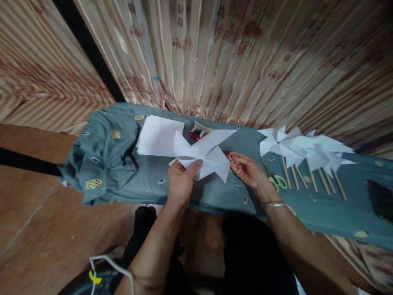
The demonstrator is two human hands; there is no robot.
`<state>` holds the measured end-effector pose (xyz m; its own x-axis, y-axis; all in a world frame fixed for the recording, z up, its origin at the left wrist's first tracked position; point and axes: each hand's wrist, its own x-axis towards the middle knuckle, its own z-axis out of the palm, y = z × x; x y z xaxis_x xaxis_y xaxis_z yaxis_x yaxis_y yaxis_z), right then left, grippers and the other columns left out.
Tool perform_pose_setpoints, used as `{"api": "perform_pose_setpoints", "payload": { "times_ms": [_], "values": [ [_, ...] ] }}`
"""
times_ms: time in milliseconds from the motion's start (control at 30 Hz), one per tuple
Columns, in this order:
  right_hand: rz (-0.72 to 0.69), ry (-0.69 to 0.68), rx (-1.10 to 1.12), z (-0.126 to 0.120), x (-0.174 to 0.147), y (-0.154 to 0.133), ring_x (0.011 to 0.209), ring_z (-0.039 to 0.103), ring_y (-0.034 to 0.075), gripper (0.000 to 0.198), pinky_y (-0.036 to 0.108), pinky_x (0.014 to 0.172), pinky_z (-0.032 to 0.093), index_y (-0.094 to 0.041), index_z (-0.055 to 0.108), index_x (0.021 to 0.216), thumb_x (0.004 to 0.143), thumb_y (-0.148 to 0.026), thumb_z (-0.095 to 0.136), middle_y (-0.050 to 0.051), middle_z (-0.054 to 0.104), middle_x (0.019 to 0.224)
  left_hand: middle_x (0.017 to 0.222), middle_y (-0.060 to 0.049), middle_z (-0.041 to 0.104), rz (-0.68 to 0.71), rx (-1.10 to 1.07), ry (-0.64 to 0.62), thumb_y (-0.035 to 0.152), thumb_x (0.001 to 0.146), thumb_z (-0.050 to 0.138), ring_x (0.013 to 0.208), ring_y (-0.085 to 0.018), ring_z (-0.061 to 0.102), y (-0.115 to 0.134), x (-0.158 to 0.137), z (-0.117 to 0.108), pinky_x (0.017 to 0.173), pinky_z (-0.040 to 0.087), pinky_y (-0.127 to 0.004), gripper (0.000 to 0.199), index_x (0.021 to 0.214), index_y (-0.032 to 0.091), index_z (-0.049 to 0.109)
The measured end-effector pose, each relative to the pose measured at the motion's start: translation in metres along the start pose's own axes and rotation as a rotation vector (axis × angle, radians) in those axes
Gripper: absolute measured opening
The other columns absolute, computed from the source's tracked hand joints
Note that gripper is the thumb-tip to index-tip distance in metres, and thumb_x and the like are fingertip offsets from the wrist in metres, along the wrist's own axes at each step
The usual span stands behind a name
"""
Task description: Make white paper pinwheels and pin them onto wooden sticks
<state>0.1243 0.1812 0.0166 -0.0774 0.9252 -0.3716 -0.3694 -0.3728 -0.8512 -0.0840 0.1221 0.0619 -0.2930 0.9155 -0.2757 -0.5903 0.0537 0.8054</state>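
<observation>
A white paper pinwheel (pixel 211 157) with folded blades is pinched in my left hand (pixel 181 178), the thumb pressed on its middle. Just right of its blades is my right hand (pixel 247 170), fingers curled together at the tips; whatever they may hold is too small to make out. Behind the pinwheel lies an opened small red box (pixel 196 131) with dark little pieces inside. A stack of white paper sheets (pixel 161 133) rests to the left, partly covered by the pinwheel.
Several finished-looking white pinwheels (pixel 302 145) on wooden sticks (pixel 322 180) lie overlapping at the right. Green-handled scissors (pixel 279 181) are beside my right wrist. A dark phone-like object (pixel 380 198) lies far right. The grey-green cloth (pixel 147 188) is bunched at left, with a pleated curtain (pixel 208 61) behind.
</observation>
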Motion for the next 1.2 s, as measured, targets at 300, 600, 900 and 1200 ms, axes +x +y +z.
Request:
{"api": "perform_pose_setpoints", "payload": {
  "times_ms": [300, 600, 900, 1200],
  "values": [
    [-0.04, 0.04, 0.048, -0.028, -0.051, 0.011, 0.083, 0.074, 0.014, 0.021, 0.021, 0.088, 0.059, -0.021, 0.075, 0.078, 0.059, -0.016, 0.085, 0.001, 0.078, 0.083, 0.072, -0.002, 0.074, -0.01, 0.098, -0.047, 0.021, 0.046, 0.084, 0.064, -0.015, 0.064, -0.026, -0.002, 0.016, 0.068, 0.052, -0.028, 0.029, 0.072, 0.014, 0.073],
    [-0.157, 0.064, 0.078, -0.037, -0.079, -0.002, 0.084, 0.074, 0.013, 0.023, 0.021, 0.091, 0.057, -0.02, 0.077, 0.076, 0.057, -0.023, 0.088, 0.002, 0.078, 0.086, 0.071, -0.002, 0.074, -0.009, 0.186, -0.14, 0.024, 0.047, 0.083, 0.065, -0.016, 0.064, -0.058, -0.001, 0.04, 0.068, 0.05, -0.03, 0.029, 0.072, 0.015, 0.072],
    [-0.25, 0.043, 0.048, -0.024, -0.09, -0.008, 0.078, 0.072, 0.014, 0.023, 0.029, 0.084, 0.059, -0.023, 0.077, 0.076, 0.057, -0.028, 0.089, 0.0, 0.076, 0.08, 0.071, -0.001, 0.074, -0.017, 0.196, -0.151, 0.022, 0.049, 0.083, 0.063, -0.013, 0.063, -0.07, -0.001, 0.04, 0.068, 0.049, -0.027, 0.028, 0.073, 0.014, 0.072],
    [-0.341, 0.063, -0.025, 0.002, -0.087, 0.006, 0.078, 0.07, 0.015, 0.025, 0.035, 0.084, 0.058, -0.022, 0.075, 0.078, 0.059, -0.033, 0.087, 0.0, 0.075, 0.082, 0.07, -0.001, 0.073, 0.037, 0.3, -0.173, 0.026, 0.052, 0.081, 0.064, -0.015, 0.062, -0.07, -0.011, 0.044, 0.067, 0.049, -0.028, 0.028, 0.076, 0.014, 0.072]
  ]
}}
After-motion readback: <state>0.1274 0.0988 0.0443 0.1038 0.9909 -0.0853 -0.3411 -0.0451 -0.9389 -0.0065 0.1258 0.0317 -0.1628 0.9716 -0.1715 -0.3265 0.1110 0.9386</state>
